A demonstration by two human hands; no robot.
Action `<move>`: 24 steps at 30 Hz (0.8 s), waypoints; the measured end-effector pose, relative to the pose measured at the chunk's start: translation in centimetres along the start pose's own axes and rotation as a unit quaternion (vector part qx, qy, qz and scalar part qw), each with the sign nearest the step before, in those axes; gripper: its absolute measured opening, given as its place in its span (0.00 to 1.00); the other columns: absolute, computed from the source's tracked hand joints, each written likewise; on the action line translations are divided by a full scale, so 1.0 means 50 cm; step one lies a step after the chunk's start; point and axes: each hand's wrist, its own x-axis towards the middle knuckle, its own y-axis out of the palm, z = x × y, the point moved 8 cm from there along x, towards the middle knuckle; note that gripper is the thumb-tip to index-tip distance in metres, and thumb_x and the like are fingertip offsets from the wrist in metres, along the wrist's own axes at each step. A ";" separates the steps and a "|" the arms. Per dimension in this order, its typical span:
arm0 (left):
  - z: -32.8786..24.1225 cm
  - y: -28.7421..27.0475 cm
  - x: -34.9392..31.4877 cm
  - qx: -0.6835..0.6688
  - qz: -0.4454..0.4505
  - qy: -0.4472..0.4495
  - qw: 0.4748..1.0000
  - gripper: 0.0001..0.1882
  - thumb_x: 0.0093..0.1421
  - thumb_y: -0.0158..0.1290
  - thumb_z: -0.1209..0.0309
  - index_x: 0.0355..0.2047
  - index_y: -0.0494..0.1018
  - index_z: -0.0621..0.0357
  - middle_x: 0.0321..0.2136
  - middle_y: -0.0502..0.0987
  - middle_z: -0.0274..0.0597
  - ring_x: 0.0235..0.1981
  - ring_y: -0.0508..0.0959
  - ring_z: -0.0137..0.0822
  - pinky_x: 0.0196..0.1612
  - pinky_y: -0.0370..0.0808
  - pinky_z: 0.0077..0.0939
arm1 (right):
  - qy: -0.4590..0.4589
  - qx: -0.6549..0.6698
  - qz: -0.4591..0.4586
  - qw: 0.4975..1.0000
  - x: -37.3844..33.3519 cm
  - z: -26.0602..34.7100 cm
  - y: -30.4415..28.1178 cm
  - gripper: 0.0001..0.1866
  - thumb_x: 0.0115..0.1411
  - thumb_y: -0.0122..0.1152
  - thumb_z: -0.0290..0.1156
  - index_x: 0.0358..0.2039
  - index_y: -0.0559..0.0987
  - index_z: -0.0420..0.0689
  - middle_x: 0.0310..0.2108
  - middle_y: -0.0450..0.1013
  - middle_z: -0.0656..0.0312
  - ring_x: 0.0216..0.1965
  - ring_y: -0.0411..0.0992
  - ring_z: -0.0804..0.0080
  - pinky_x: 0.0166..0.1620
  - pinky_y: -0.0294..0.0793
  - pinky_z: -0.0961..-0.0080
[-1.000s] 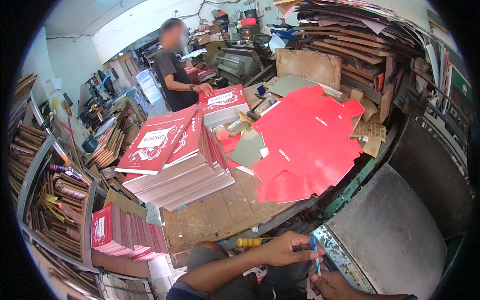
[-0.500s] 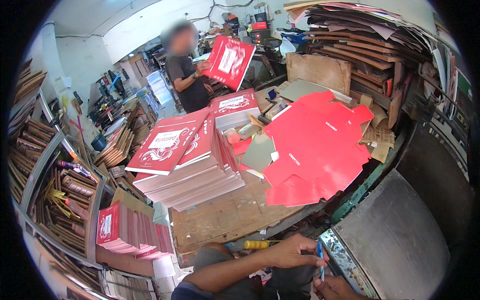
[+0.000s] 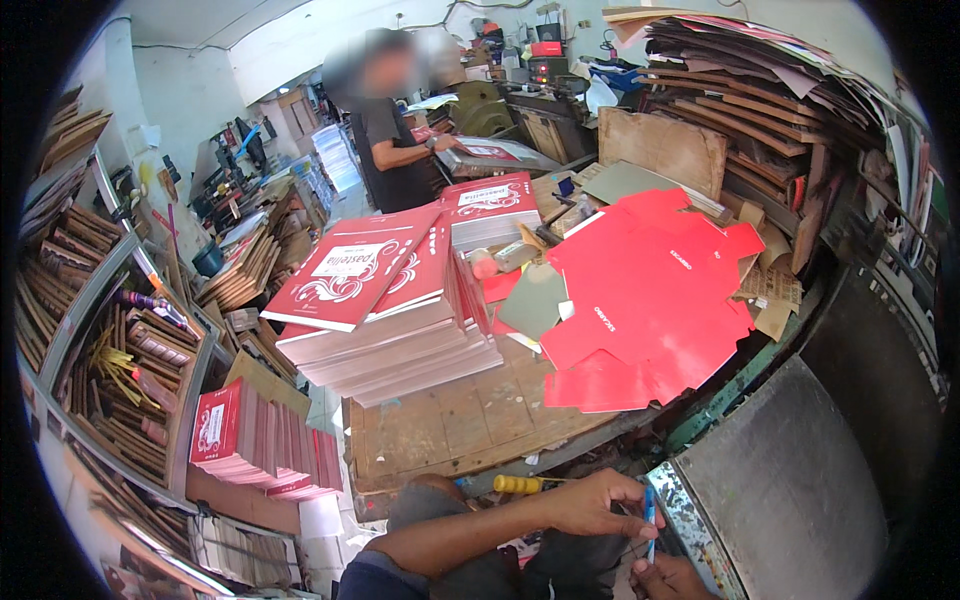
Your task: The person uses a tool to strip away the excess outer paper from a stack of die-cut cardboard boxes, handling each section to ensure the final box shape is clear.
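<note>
Over my lap, at the lower right, both hands are on a slim blue and white pen-like stick (image 3: 650, 518); its exact kind is too small to tell. My left hand (image 3: 607, 507) pinches it near the upper end, thumb and fingers pressed together. Just below, my right hand (image 3: 668, 578) is closed at the stick's lower end, partly cut off by the picture's edge. A screwdriver with a yellow handle (image 3: 517, 484) lies at the table's near edge, just beyond my left forearm.
Red printed sheets stand in a tall stack (image 3: 390, 345) on the wooden table (image 3: 430, 440). Flat red box blanks (image 3: 650, 300) lie to its right. A grey metal plate (image 3: 790, 470) is beside my hands. Shelves of boards (image 3: 140, 390) line the left. A co-worker (image 3: 385, 145) stands beyond the table.
The co-worker has lowered a red printed sheet onto a machine surface. My hands keep hold of the stick with little movement. The view has shifted slightly.
</note>
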 end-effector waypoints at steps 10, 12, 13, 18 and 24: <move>0.001 -0.026 -0.004 0.098 -0.027 -0.035 0.994 0.17 0.58 0.60 0.59 0.37 0.79 0.62 0.29 0.81 0.42 0.31 0.79 0.29 0.37 0.74 0.25 | 0.056 0.031 0.010 0.998 0.002 -0.028 0.000 0.22 0.68 0.47 0.49 0.27 0.72 0.44 0.20 0.67 0.68 0.19 0.64 0.82 0.24 0.63 0.83; 0.001 -0.023 -0.002 0.095 -0.027 -0.029 0.995 0.17 0.57 0.60 0.59 0.34 0.79 0.62 0.24 0.80 0.42 0.27 0.77 0.26 0.32 0.72 0.24 | 0.009 0.025 0.008 1.000 0.007 -0.035 0.008 0.22 0.68 0.47 0.50 0.28 0.72 0.44 0.20 0.68 0.67 0.19 0.65 0.82 0.24 0.64 0.83; 0.000 -0.024 -0.002 0.117 -0.025 -0.021 0.993 0.16 0.58 0.60 0.58 0.33 0.79 0.61 0.23 0.80 0.41 0.26 0.75 0.24 0.30 0.71 0.25 | 0.049 0.031 -0.006 0.998 0.006 -0.043 0.003 0.22 0.68 0.47 0.50 0.28 0.72 0.44 0.19 0.68 0.67 0.19 0.65 0.81 0.24 0.64 0.83; -0.019 -0.013 -0.004 0.075 -0.032 0.063 0.995 0.16 0.59 0.58 0.59 0.30 0.78 0.62 0.22 0.79 0.40 0.25 0.74 0.24 0.30 0.70 0.26 | 0.081 0.025 -0.033 0.996 -0.007 -0.073 -0.002 0.24 0.67 0.46 0.53 0.27 0.72 0.45 0.18 0.67 0.67 0.19 0.63 0.79 0.24 0.63 0.81; -0.009 -0.025 -0.013 0.126 -0.053 -0.028 0.990 0.23 0.50 0.65 0.52 0.27 0.79 0.63 0.21 0.79 0.44 0.24 0.78 0.31 0.26 0.74 0.29 | 0.090 -0.030 -0.027 0.995 0.001 -0.043 -0.007 0.24 0.67 0.47 0.53 0.26 0.71 0.45 0.18 0.66 0.67 0.19 0.63 0.78 0.24 0.62 0.79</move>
